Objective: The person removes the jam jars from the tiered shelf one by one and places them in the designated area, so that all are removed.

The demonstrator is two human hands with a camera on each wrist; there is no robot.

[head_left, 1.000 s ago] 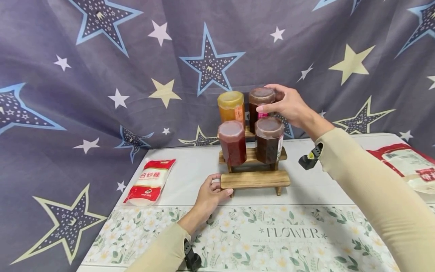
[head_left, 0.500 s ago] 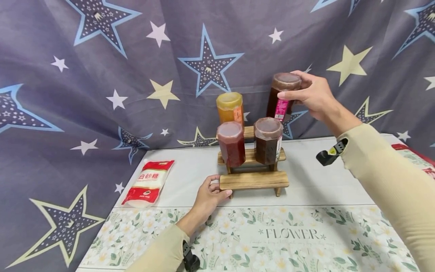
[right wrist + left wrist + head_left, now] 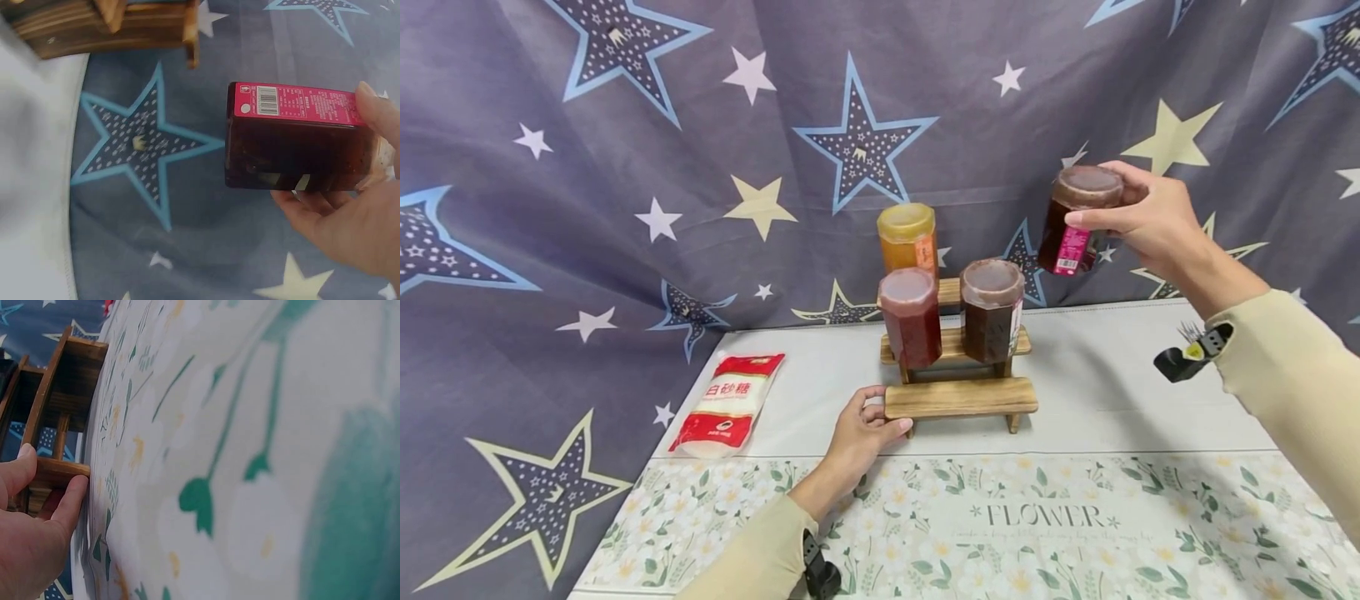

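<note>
My right hand point(image 3: 1157, 217) grips a dark brown jar point(image 3: 1078, 221) near its lid, up in the air to the right of a tiered wooden rack point(image 3: 962, 398). The jar's pink label point(image 3: 300, 103) faces up in the right wrist view. With thumb and fingers, my left hand point(image 3: 861, 425) pinches the left end of the rack's lowest step; the left wrist view shows the thumb above and fingertips below the wood point(image 3: 62, 469). A red jar point(image 3: 911, 321) and another dark jar point(image 3: 991, 312) stand on the middle step. Behind them a yellow jar point(image 3: 907, 237) is on the top step.
A red and white bag of sugar point(image 3: 727, 404) lies on the white table point(image 3: 820, 358) at the left. A floral mat with the word FLOWER point(image 3: 1045, 517) covers the front. A star-patterned curtain point(image 3: 700, 142) hangs behind.
My right hand has lifted the dark jar off the rack's top step and carried it to the right. My left hand has stayed on the lowest step.
</note>
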